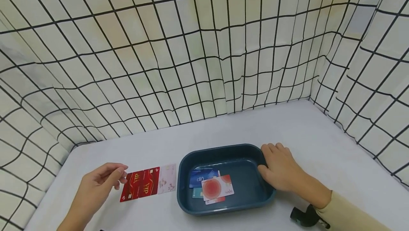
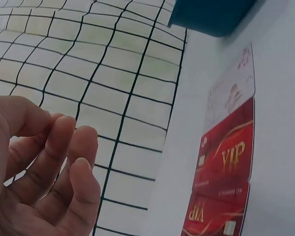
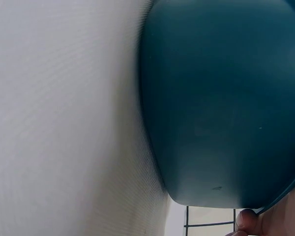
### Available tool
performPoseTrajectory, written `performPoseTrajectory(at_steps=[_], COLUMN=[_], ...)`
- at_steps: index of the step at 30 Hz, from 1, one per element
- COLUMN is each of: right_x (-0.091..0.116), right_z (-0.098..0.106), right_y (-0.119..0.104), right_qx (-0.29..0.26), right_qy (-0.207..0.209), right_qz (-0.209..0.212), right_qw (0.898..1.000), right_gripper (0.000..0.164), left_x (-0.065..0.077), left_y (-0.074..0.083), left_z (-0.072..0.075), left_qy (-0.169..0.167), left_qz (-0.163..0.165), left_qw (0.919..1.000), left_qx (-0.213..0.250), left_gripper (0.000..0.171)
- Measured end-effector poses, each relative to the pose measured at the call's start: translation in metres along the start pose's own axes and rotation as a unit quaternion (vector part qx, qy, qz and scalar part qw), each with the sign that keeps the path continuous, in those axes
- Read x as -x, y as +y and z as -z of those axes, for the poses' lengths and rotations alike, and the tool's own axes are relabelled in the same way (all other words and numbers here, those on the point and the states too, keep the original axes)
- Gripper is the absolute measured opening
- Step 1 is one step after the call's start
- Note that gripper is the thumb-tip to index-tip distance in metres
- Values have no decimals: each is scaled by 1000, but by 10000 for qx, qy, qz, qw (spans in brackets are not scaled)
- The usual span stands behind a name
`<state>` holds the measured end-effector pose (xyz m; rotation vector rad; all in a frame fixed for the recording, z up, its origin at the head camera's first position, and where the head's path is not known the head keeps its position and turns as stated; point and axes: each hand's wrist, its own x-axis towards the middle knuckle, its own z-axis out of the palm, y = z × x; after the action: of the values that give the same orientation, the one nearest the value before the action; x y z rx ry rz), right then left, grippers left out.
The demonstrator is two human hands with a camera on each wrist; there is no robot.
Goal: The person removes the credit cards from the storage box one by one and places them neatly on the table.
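My left hand (image 1: 97, 185) hovers just left of a row of cards on the table, fingers loosely bent; the left wrist view shows nothing between its thumb and fingers. Two red VIP cards (image 2: 225, 152) lie side by side, and a pale pink card (image 1: 167, 178) lies at the row's right end. With my right hand (image 1: 282, 169) I grip the right rim of a dark teal tray (image 1: 249, 181), thumb over the inside. Inside the tray's left half, a white card with a red circle (image 1: 212, 189) overlaps a blue card (image 1: 199, 177), a teal card (image 1: 197, 193) and another partly covered card (image 1: 215, 200).
A black object (image 1: 306, 216) lies by my right sleeve at the table's front. Black-lined grid cloth (image 1: 191, 64) hangs behind the white table (image 1: 271, 128) and at both sides.
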<state>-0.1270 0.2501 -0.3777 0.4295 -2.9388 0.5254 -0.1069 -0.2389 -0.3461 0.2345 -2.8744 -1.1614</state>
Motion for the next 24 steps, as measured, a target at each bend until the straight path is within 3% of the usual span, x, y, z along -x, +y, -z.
performPoseTrajectory(at_steps=[6,11,16,24], right_x=[0,0,-1,0], right_z=[-5,-7,-2,-1], right_y=[-2,-2,0,0], right_qx=[-79,-74,-26,-5], right_qy=[-30,-69,-17,-44], right_qz=[-19,-46,-35,-48], right_qw=[10000,9999,10000,10000], right_gripper=[14,16,19,24], left_x=[7,10,9,8], left_y=[19,33,52,87], left_z=[-12,-23,-30,-39], left_qy=[-40,-239,-450,-773], left_qz=[-784,-1273,-1877,-2519], left_qw=[9966,9916,9812,9646], left_qx=[-233,-51,73,-98], left_gripper=[31,23,16,10])
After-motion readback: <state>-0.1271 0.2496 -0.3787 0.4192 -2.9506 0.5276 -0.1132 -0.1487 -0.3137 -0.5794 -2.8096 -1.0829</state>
